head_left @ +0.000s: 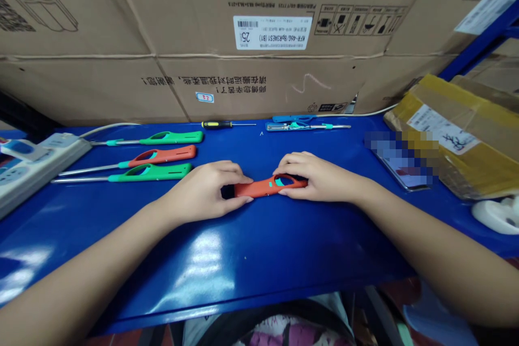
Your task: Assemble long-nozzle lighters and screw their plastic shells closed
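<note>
Green and red lighters (162, 154) lie left of the left fingers, the lower green one (162, 172) nearest. Left hand (206, 190): thumb and fingers pinching the near-left end of the orange-red lighter (259, 188), which lies between both hands, just above or on the blue table (243, 259), can't tell. Right hand (320, 177): fingers and thumb pinching its right end around the trigger opening. Phone (405, 165) right of right fingers, well apart.
</note>
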`<state>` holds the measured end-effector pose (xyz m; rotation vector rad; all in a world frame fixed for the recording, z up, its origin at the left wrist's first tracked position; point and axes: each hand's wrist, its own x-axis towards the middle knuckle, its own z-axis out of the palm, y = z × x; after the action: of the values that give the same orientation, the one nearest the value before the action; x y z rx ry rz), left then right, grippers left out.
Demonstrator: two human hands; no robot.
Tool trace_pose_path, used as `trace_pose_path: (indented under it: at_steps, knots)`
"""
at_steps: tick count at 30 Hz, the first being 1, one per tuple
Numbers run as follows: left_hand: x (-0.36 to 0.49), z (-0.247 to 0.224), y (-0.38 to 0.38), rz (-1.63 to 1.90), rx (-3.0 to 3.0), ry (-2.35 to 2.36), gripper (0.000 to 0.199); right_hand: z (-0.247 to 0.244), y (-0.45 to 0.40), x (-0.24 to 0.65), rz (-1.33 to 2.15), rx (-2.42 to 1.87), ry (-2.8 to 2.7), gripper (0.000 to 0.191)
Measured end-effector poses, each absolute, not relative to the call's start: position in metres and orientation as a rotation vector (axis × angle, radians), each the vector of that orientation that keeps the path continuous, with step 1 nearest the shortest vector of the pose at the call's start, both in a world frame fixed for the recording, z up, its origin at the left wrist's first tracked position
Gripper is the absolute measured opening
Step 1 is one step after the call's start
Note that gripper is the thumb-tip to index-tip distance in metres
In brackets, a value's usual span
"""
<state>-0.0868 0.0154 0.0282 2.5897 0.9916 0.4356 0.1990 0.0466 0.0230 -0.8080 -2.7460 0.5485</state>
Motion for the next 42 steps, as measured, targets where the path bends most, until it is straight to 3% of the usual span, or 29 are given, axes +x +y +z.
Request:
trace_pose_path:
  at_steps: [13, 42]
  knots:
    - [-0.084, 0.024, 0.013, 0.565, 2.612, 1.001, 0.026, 0.031, 0.046, 0.204, 0.570, -0.810, -2.757, 0.035]
    - [-0.076, 0.025, 0.008, 0.383, 2.588, 1.117, 0.025, 0.021, 0.047, 0.201, 0.604, -0.940, -2.703, 0.035]
